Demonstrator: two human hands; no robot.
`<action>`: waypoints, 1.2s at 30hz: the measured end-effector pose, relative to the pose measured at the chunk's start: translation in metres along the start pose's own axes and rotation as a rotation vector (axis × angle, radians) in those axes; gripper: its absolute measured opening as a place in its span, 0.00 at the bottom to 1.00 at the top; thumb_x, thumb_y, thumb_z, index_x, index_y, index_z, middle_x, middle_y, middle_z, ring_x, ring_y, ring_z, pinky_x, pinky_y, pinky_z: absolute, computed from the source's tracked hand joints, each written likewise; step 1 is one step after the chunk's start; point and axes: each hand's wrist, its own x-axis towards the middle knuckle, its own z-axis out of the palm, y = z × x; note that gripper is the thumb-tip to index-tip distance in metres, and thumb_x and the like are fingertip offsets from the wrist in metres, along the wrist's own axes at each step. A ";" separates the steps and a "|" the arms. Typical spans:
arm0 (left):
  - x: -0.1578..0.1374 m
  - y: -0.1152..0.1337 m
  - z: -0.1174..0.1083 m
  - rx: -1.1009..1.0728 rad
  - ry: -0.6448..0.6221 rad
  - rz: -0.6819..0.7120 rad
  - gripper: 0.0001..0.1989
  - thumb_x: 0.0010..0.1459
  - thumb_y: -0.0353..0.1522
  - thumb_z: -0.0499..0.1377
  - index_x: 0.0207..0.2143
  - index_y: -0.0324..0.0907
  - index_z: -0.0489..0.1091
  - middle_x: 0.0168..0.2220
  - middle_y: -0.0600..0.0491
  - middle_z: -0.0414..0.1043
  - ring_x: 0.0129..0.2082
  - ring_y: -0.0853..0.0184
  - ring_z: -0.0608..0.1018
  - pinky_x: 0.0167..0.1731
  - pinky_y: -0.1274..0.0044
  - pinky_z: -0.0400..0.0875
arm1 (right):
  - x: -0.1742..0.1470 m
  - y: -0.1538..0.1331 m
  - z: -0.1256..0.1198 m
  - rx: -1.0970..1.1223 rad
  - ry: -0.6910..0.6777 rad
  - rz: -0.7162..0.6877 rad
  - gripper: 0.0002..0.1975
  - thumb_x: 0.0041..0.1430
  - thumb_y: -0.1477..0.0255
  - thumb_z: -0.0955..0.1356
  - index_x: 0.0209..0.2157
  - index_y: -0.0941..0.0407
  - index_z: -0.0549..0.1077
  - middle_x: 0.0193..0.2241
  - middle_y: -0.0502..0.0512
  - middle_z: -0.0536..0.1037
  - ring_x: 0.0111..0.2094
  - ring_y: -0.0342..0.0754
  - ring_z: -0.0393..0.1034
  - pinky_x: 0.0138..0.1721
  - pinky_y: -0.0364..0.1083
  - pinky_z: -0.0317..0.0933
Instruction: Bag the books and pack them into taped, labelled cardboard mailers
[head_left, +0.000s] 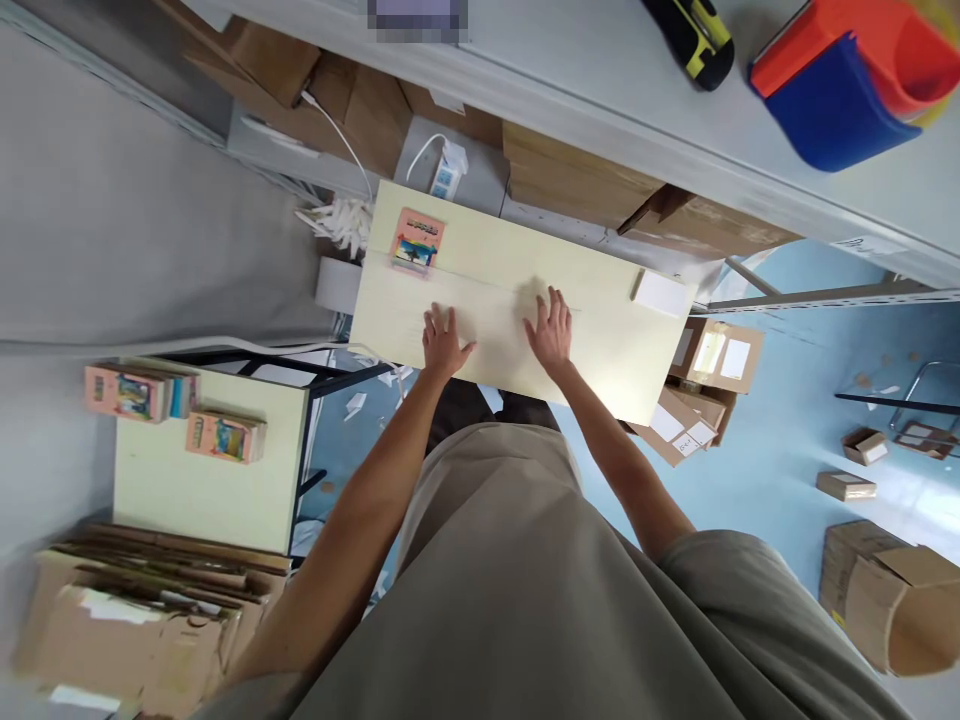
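Note:
Both palms face down over a pale yellow tabletop (615,365). My left hand (444,343) has its fingers spread near the front edge, left of centre. Farther right and slightly farther back, my right hand (551,330) is also spread, with nothing in it. Beyond my left hand lies a pink book (417,243) with a colourful picture on its cover. A white rectangular block or stack (661,293) sits near the table's right end, beyond my right hand.
Above the table runs a grey shelf (570,100) with a yellow-black box cutter (694,45) and a red-blue holder (840,90). A power strip (448,170) stands behind. Book stacks (225,437) are on a left-hand table; cardboard boxes (720,355) stand right.

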 end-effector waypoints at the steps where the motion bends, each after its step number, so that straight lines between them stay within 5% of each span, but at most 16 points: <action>1: 0.000 0.000 0.000 -0.008 0.007 0.006 0.58 0.68 0.54 0.69 0.86 0.37 0.49 0.88 0.31 0.32 0.87 0.31 0.42 0.81 0.42 0.50 | -0.013 -0.004 0.007 0.009 -0.027 -0.043 0.37 0.86 0.57 0.55 0.83 0.64 0.57 0.85 0.75 0.50 0.87 0.67 0.41 0.83 0.69 0.49; 8: 0.000 -0.019 -0.025 -0.025 0.056 0.010 0.54 0.71 0.55 0.62 0.86 0.36 0.49 0.88 0.33 0.35 0.87 0.36 0.46 0.80 0.45 0.57 | -0.066 0.014 0.040 0.043 -0.166 -0.149 0.38 0.85 0.53 0.58 0.85 0.59 0.55 0.87 0.68 0.47 0.88 0.63 0.40 0.85 0.65 0.41; 11: 0.001 -0.034 -0.044 -0.027 0.122 -0.044 0.56 0.69 0.54 0.65 0.86 0.34 0.49 0.87 0.30 0.33 0.87 0.35 0.43 0.81 0.44 0.53 | -0.066 0.020 0.038 0.067 -0.175 -0.149 0.38 0.86 0.54 0.58 0.85 0.59 0.55 0.87 0.67 0.46 0.88 0.62 0.40 0.86 0.64 0.40; 14: 0.000 -0.044 -0.057 0.004 0.037 -0.035 0.56 0.69 0.53 0.66 0.85 0.31 0.50 0.87 0.27 0.35 0.87 0.34 0.43 0.80 0.44 0.53 | -0.065 0.016 0.030 0.076 -0.196 -0.131 0.37 0.85 0.55 0.60 0.85 0.59 0.56 0.87 0.68 0.47 0.88 0.61 0.39 0.86 0.63 0.39; 21: -0.008 -0.041 -0.062 0.069 -0.009 0.003 0.51 0.71 0.48 0.65 0.84 0.32 0.51 0.86 0.25 0.36 0.86 0.32 0.46 0.77 0.41 0.58 | -0.064 -0.004 0.015 0.106 -0.208 0.010 0.32 0.85 0.61 0.61 0.81 0.59 0.64 0.86 0.69 0.51 0.87 0.62 0.42 0.85 0.65 0.47; 26: -0.009 -0.049 -0.068 0.073 -0.021 0.033 0.49 0.70 0.44 0.67 0.83 0.34 0.55 0.86 0.26 0.40 0.84 0.30 0.52 0.76 0.42 0.60 | -0.044 -0.061 0.008 0.292 -0.076 0.182 0.26 0.83 0.63 0.63 0.72 0.59 0.75 0.78 0.74 0.69 0.80 0.64 0.62 0.77 0.64 0.64; 30: 0.003 -0.069 -0.082 0.025 -0.029 0.121 0.38 0.71 0.39 0.65 0.78 0.34 0.66 0.82 0.27 0.55 0.78 0.32 0.64 0.75 0.48 0.64 | -0.001 -0.134 0.015 0.658 -0.184 0.257 0.17 0.82 0.66 0.64 0.60 0.54 0.82 0.56 0.63 0.89 0.56 0.54 0.86 0.62 0.51 0.77; 33: 0.021 -0.089 -0.095 -0.043 -0.028 0.200 0.28 0.71 0.35 0.61 0.70 0.36 0.75 0.73 0.31 0.69 0.73 0.37 0.72 0.75 0.51 0.66 | 0.041 -0.183 0.027 0.941 -0.257 0.391 0.11 0.80 0.66 0.68 0.46 0.52 0.83 0.42 0.54 0.91 0.40 0.47 0.88 0.48 0.43 0.79; 36: 0.042 -0.104 -0.107 -0.094 -0.055 0.267 0.23 0.71 0.33 0.60 0.65 0.39 0.78 0.66 0.34 0.74 0.69 0.43 0.76 0.74 0.55 0.69 | 0.075 -0.213 0.040 1.158 -0.253 0.567 0.15 0.80 0.61 0.70 0.38 0.54 0.81 0.36 0.54 0.91 0.30 0.43 0.85 0.35 0.39 0.76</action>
